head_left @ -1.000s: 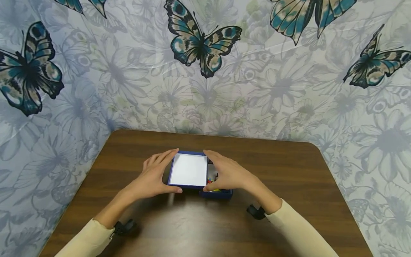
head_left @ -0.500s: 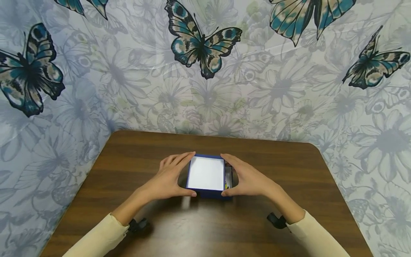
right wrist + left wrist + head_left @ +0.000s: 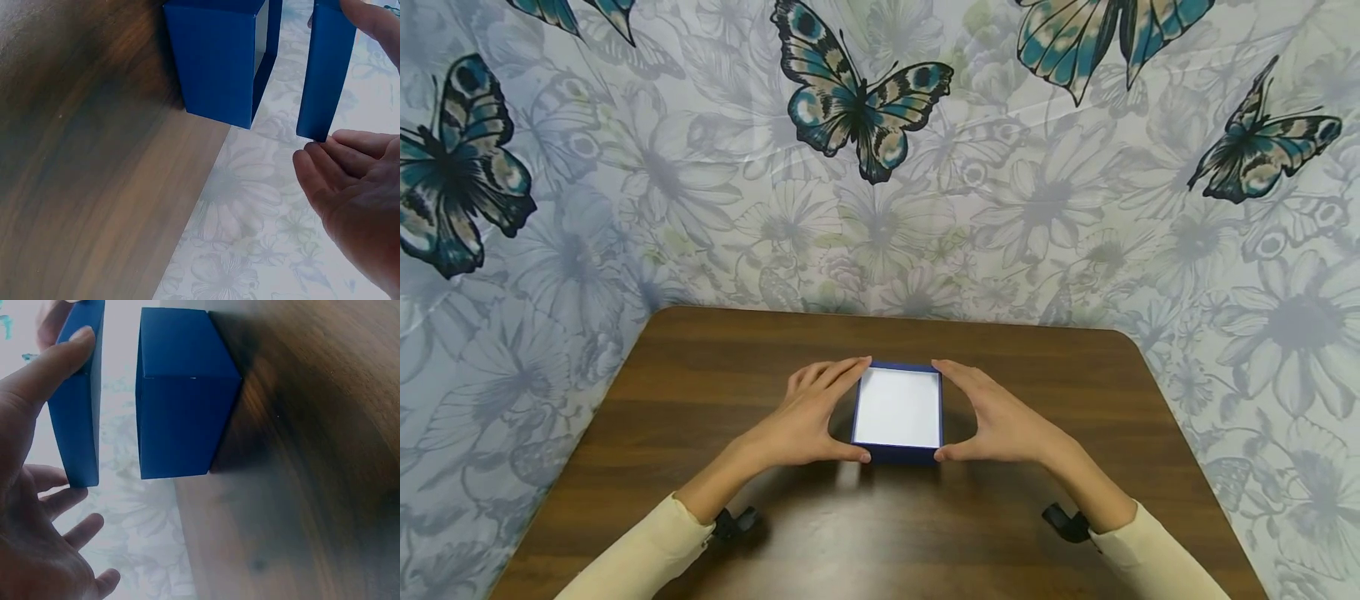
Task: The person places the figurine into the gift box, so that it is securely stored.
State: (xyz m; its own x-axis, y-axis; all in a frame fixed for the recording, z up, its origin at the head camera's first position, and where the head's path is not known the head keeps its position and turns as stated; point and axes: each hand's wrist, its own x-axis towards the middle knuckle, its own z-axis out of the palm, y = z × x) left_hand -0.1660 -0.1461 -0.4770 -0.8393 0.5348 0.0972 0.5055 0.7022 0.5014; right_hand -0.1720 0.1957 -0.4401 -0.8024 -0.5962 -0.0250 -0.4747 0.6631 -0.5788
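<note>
A blue box lid, with a white square face edged in blue, is held level between both hands in the head view. My left hand grips its left side, thumb at the near corner and fingertips at the far one. On the opposite side my right hand holds it the same way. Beneath the lid stands a deeper blue box on the table; a gap separates the two in both wrist views. From the head the lid hides the box's contents. The right wrist view shows the box with a pale inner wall.
The brown wooden table has rounded far corners. Behind it hangs a pale flowered cloth with butterflies. Dark wrist-worn devices sit at both cuffs.
Both hands have carried the lid to the right, over the box. The box's colourful contents, partly visible earlier at the right, are now covered from the head view.
</note>
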